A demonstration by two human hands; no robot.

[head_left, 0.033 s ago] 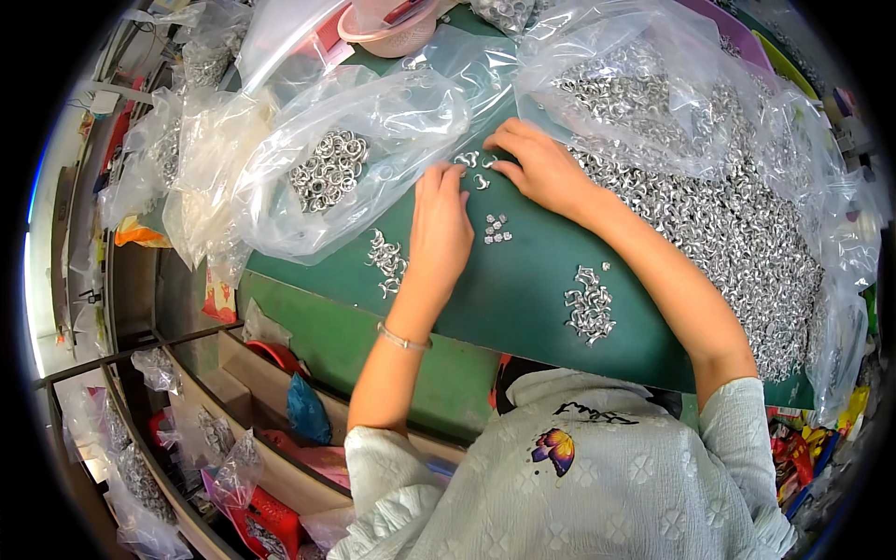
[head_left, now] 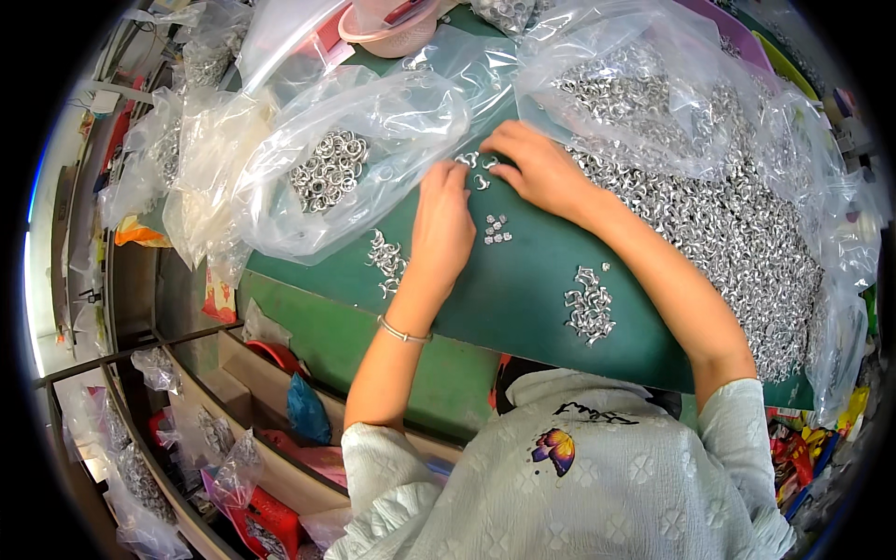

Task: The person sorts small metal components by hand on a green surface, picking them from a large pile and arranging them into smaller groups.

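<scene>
Small curved silvery metal pieces [head_left: 482, 182] lie on the dark green tabletop [head_left: 523, 299] between my hands. My left hand [head_left: 442, 224] has its fingers bent down and pressed together beside these pieces; whatever is under the fingertips is hidden. My right hand [head_left: 541, 173] comes in from the other side, thumb and forefinger apart around one curved piece, which they do not clearly grip. Just nearer lies a cluster of small chunky metal bits [head_left: 497, 230]. One pile of curved pieces [head_left: 385, 261] is left of my left forearm, another pile [head_left: 589, 306] nearer my right forearm.
An opened clear bag [head_left: 271, 219] holding metal rings [head_left: 329, 170] lies at left. A large heap of metal pieces [head_left: 737, 243] spreads over plastic sheeting on the right. At the back stands a pink basket [head_left: 397, 42]. Wooden compartments [head_left: 233, 373] with bagged parts sit lower left.
Both hands have shifted only very slightly; the right fingertips are a touch further left. The metal pieces and piles look unmoved.
</scene>
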